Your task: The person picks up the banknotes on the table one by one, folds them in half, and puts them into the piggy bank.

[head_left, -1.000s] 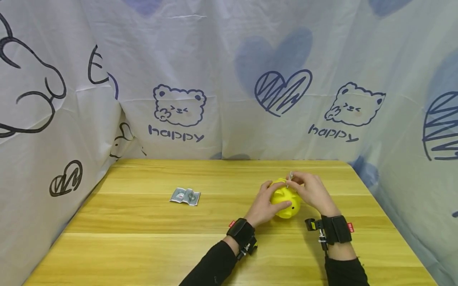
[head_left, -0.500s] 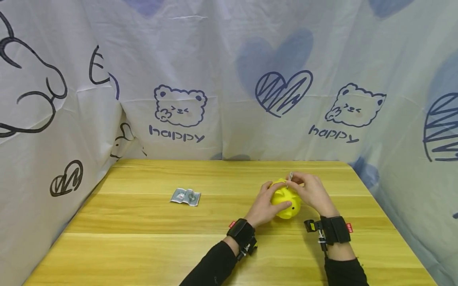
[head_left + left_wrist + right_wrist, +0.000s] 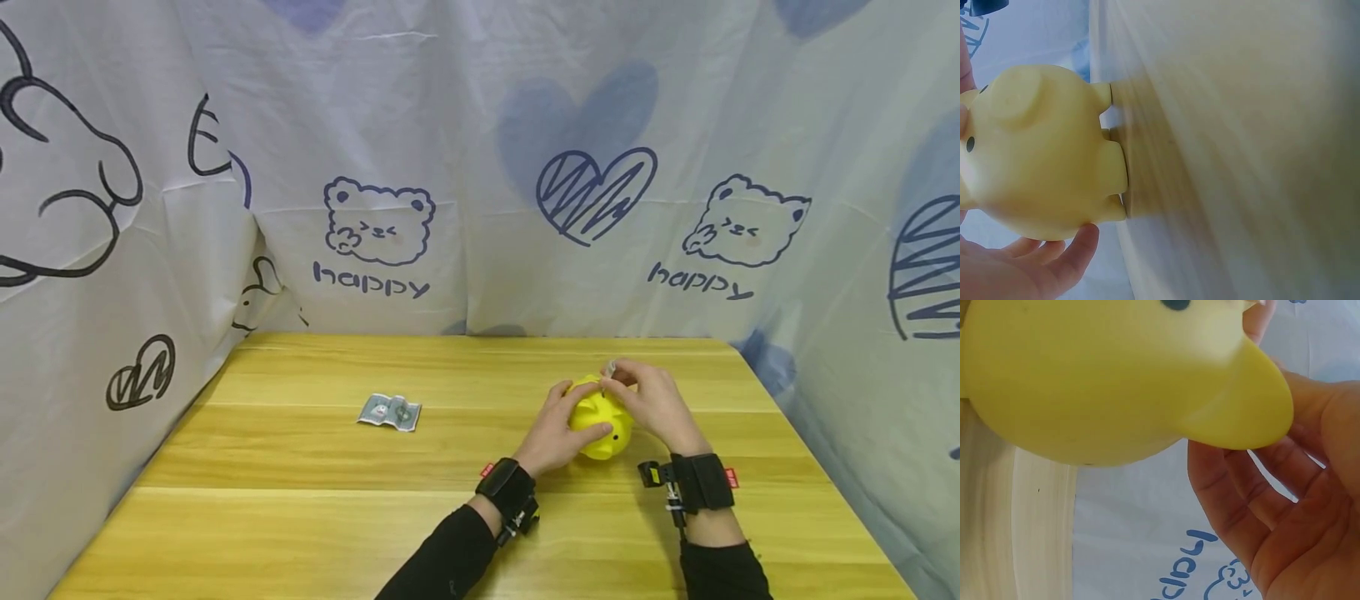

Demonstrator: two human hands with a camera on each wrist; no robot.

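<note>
A yellow piggy bank (image 3: 600, 442) stands on its feet on the table, its snout and eyes showing in the left wrist view. My left hand (image 3: 551, 433) holds it from the left, thumb on the near side and fingers over the top. At the top of the bank, my right hand (image 3: 654, 404) pinches a small folded paper (image 3: 611, 367) that looks like a banknote, its lower end right at the bank's top. In the right wrist view, an ear (image 3: 1241, 400) of the bank hides part of the right hand's fingers, and the paper is hidden there.
A creased grey-green banknote (image 3: 389, 412) lies flat on the wooden table (image 3: 300, 517), left of the bank. White cloth (image 3: 480, 275) printed with bears and hearts hangs behind the table and along both sides.
</note>
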